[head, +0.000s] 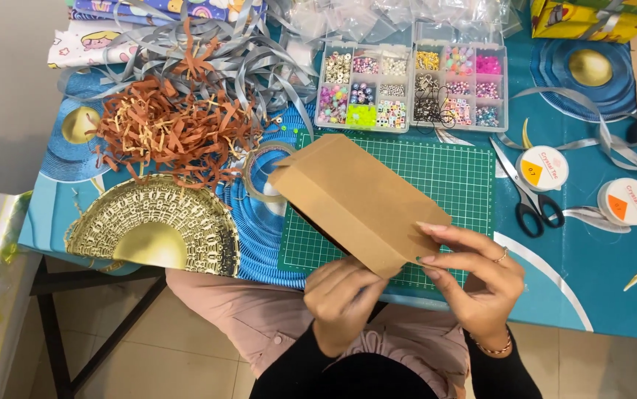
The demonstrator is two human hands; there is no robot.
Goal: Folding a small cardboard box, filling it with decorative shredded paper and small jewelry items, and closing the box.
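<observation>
A brown cardboard box point(352, 196), flat and half folded, is held tilted over a green cutting mat point(451, 174). My left hand point(341, 295) grips its near lower edge from underneath. My right hand point(477, 277) pinches the box's near right corner, fingers on the top face. A ring and a bracelet are on that hand. The box's far end points toward a roll of clear tape point(259, 170) lying on the table.
A heap of brown paper shreds point(174, 129) and grey ribbon point(252, 59) lies at left. A clear bead organiser point(411, 85) sits behind the mat. Scissors point(529, 199) and two thread spools point(542, 168) lie at right. The blue patterned table point(592, 258) ends near me.
</observation>
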